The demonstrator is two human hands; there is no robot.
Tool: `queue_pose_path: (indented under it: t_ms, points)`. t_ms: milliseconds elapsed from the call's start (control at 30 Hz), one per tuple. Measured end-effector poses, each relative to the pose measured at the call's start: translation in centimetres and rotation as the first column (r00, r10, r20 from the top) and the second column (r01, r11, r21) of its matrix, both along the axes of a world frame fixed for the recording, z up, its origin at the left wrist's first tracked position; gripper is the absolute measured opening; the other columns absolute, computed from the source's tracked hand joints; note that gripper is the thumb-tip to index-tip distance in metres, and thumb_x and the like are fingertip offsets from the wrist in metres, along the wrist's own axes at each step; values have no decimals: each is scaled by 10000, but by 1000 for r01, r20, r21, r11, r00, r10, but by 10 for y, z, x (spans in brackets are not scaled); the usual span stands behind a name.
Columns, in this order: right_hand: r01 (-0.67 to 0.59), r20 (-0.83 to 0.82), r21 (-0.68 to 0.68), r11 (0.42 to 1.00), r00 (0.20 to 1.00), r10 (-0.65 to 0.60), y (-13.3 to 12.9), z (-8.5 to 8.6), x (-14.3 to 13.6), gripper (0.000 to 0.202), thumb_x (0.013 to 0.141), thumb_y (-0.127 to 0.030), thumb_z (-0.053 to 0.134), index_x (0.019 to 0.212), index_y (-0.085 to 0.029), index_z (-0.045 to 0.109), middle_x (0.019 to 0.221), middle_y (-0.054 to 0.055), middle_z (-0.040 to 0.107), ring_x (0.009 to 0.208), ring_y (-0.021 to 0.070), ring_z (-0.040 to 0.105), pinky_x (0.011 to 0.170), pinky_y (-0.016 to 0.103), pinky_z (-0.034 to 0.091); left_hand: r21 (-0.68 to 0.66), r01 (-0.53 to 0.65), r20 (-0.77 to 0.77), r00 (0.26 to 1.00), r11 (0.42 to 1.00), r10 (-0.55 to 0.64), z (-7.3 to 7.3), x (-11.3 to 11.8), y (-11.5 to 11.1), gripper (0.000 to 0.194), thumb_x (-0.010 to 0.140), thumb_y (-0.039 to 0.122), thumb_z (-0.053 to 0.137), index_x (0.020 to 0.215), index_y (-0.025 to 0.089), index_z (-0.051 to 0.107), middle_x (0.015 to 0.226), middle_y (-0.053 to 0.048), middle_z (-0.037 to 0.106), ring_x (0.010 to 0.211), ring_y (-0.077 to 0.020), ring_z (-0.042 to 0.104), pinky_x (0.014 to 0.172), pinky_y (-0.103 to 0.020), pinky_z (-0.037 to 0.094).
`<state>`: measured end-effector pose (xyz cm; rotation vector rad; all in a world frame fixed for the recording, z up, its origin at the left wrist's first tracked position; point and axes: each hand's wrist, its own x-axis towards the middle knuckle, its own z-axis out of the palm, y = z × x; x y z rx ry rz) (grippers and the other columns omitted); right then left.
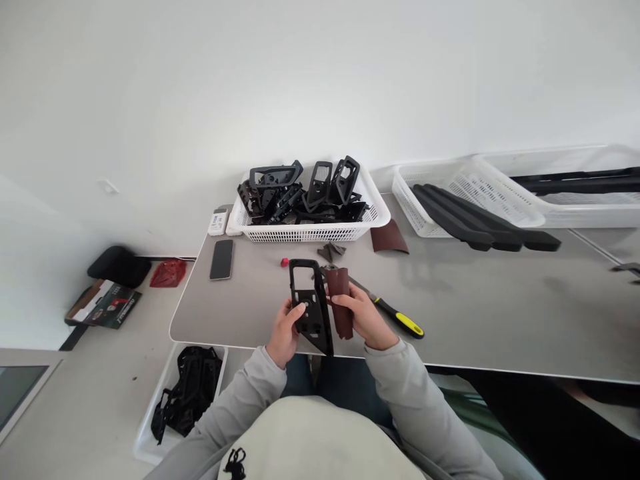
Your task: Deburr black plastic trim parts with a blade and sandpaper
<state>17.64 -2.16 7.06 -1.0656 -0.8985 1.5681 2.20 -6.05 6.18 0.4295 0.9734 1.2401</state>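
I observe the left hand (285, 332) pinching a black frame (316, 308), windowed above, pointed below; the right hand (369, 321) grips a curled brown sheet (343, 321).

At centre frame, my left hand (286, 330) holds a part (315, 308) left of the sheet (341, 320) in my right hand (369, 320). Behind, a basket (307, 233) sits on my table (490, 307); a phone (221, 259) lies centre-left, a tool (404, 321) right of my hands.
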Motion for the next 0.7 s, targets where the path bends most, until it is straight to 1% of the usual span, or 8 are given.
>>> queue_pose_path:
  t_ms: [100,167,267,333,467,567,633,700]
  points:
    - [-21,40,27,999,999,20,1,-1,0,301,625,-280,705,912,-209,647,816,-3,681,753,183,595,724,313,463,4,101,-21,995,995,-101,2,-1,-2,450,557,393,832,906,162,668,826,-12,693,758,-149,627,696,-253,461]
    - [-35,93,51,998,995,30,-1,-4,0,291,635,-290,695,908,-200,648,817,-3,672,745,180,586,717,311,461,12,134,-51,990,991,-133,4,-5,1,482,553,398,831,932,158,656,823,-14,684,772,-150,623,702,-251,462]
    - [-103,200,79,992,976,86,-7,-9,-4,280,642,-274,666,908,-189,654,814,-2,659,739,177,573,718,315,455,30,57,-107,993,998,-53,9,-12,12,522,553,436,819,944,171,597,781,14,644,662,-111,588,617,-235,452]
    - [-157,264,72,985,955,133,-14,-9,-8,283,648,-264,642,920,-184,649,792,-7,641,725,173,557,705,314,447,65,19,-203,979,998,-5,12,-16,22,509,558,444,817,900,175,552,687,55,576,543,-74,515,528,-215,416]
    - [-234,339,46,971,918,205,-26,-6,-16,238,654,-269,616,875,-181,615,707,-28,577,664,159,513,638,297,420,55,38,-411,912,998,-12,11,-18,33,498,552,468,818,798,184,491,518,117,420,390,-34,337,390,-189,269]
    - [-245,347,50,968,913,213,-32,-5,-18,182,667,-274,616,823,-186,591,672,-39,539,633,145,487,607,282,408,32,33,-474,880,999,-14,7,-17,32,499,557,496,806,739,198,449,487,129,352,370,-29,280,353,-187,204]
    - [-227,317,50,973,927,200,-34,-6,-18,222,677,-303,633,861,-185,597,691,-33,552,641,147,497,614,283,420,28,24,-480,877,999,-7,6,-16,30,505,557,499,805,739,203,438,496,132,336,371,-27,263,350,-185,195]
    - [-168,300,55,984,943,144,-34,-5,-17,275,706,-367,644,911,-187,605,718,-20,574,667,158,518,630,290,434,25,21,-473,881,999,-7,7,-15,27,518,539,487,819,754,206,440,504,136,328,377,-24,249,357,-182,198]
